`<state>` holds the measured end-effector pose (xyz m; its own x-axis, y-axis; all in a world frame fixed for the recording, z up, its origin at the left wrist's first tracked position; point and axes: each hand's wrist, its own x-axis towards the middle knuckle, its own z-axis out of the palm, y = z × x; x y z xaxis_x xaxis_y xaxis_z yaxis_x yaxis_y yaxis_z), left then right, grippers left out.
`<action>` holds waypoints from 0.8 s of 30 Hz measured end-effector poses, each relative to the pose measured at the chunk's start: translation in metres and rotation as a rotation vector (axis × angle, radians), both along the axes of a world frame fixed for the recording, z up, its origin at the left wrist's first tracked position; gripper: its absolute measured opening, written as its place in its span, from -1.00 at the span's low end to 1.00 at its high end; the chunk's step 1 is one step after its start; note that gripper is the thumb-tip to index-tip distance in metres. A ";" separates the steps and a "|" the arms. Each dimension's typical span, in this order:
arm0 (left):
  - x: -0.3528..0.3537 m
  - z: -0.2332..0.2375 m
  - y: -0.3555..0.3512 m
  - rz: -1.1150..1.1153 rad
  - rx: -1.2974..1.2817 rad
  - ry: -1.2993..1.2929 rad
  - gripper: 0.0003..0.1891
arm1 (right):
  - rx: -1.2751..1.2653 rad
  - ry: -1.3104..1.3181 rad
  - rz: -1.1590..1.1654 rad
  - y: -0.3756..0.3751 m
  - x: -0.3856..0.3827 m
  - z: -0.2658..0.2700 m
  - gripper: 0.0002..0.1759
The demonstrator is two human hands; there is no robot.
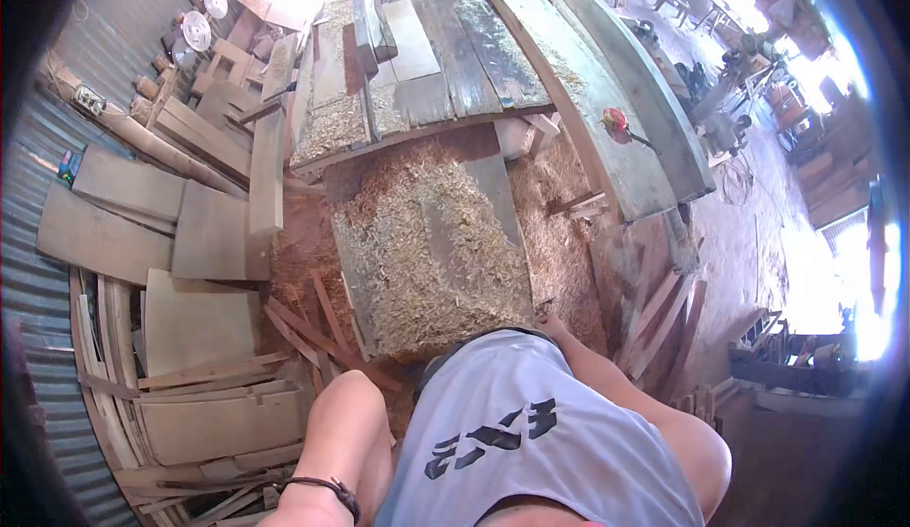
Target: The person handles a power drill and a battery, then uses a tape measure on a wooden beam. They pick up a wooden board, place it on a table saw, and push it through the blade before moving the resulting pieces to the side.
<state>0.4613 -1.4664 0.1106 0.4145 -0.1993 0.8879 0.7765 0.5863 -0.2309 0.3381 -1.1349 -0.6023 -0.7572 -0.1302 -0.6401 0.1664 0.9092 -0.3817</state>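
Observation:
My left forearm, with a dark braided band round the wrist, is bent back toward me. The left hand lies beyond the bottom edge of the view. On the other side my right arm reaches down along the grey shirt. Only a small part of my right hand shows near the shirt's hem, its fingers mostly hidden. Just ahead of it lies a low board heaped with pale wood shavings.
Beyond the shavings stands a plank-topped workbench bearing a long metal-and-wood piece. Long thick planks run along the right, with a red object on one. Boards and offcuts lean against corrugated metal at left.

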 end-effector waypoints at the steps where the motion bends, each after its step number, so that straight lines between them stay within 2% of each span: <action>1: -0.004 0.003 -0.003 -0.435 -0.258 -0.200 -0.75 | -0.002 -0.010 -0.013 0.003 0.000 -0.004 -0.60; 3: -0.011 -0.001 -0.005 -0.446 -0.311 -0.120 -0.76 | -0.104 -0.036 0.014 -0.005 -0.001 0.025 -0.55; 5: -0.017 -0.004 -0.008 -0.427 -0.343 -0.063 -0.76 | -0.064 -0.041 -0.035 -0.017 -0.001 0.061 -0.53; 7: -0.023 -0.007 -0.012 -0.384 -0.342 -0.035 -0.74 | -0.064 -0.027 -0.038 -0.018 -0.001 0.073 -0.53; 10: -0.007 -0.021 -0.024 -0.596 -0.354 -0.240 -0.70 | -0.113 -0.018 0.006 -0.012 0.003 0.060 -0.57; 13: -0.012 -0.025 -0.034 -0.472 -0.335 -0.223 -0.67 | -0.114 -0.045 0.010 -0.019 0.000 0.053 -0.63; 16: -0.015 -0.037 -0.051 -0.398 -0.318 -0.288 -0.76 | -0.115 0.030 0.022 -0.021 -0.002 0.036 -0.59; 17: -0.014 -0.049 -0.058 -0.375 -0.294 -0.342 -0.79 | -0.124 0.047 0.092 -0.019 -0.004 0.030 -0.59; 20: -0.020 -0.104 -0.074 -0.273 -0.214 -0.670 -0.87 | -0.095 0.087 0.099 -0.028 0.000 0.008 -0.57; 23: -0.043 -0.196 -0.077 -0.134 0.022 -1.287 -0.95 | -0.050 -0.038 0.071 -0.044 -0.009 0.045 -0.58; 24: -0.047 -0.235 -0.078 -0.035 0.162 -1.569 -0.84 | -0.036 -0.044 0.062 -0.050 -0.010 0.049 -0.59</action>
